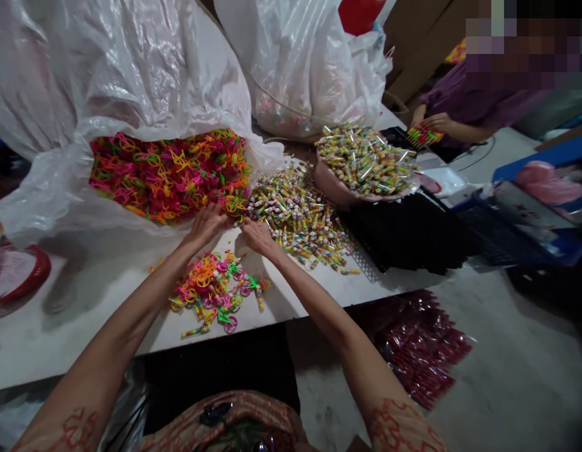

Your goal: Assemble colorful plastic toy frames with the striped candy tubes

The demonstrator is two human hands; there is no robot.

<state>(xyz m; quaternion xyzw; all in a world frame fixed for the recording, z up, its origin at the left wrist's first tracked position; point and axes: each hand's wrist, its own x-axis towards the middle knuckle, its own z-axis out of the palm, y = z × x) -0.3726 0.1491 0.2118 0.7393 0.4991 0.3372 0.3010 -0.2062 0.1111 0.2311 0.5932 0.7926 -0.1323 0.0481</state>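
Observation:
My left hand (208,223) is at the lower edge of a white plastic bag's opening, its fingers curled against small bright plastic pieces (168,176) in pink, orange, yellow and green. Close to its right, my right hand (257,235) has its fingers bent together at the left edge of a heap of small printed tubes (304,216) with white ends. What either set of fingertips pinches is too small to make out. Between my forearms lies a loose pile of finished-looking pieces (215,285), bright plastic loops and figures with several tubes attached or mixed in.
A pink basin (335,188) heaped with wrapped tubes stands behind the heap. Black trays (413,229) and a blue crate (498,226) are at right. Large plastic bags (309,69) back the white table (102,307). A person in purple (479,103) handles colourful pieces. Dark red packets (422,351) lie below.

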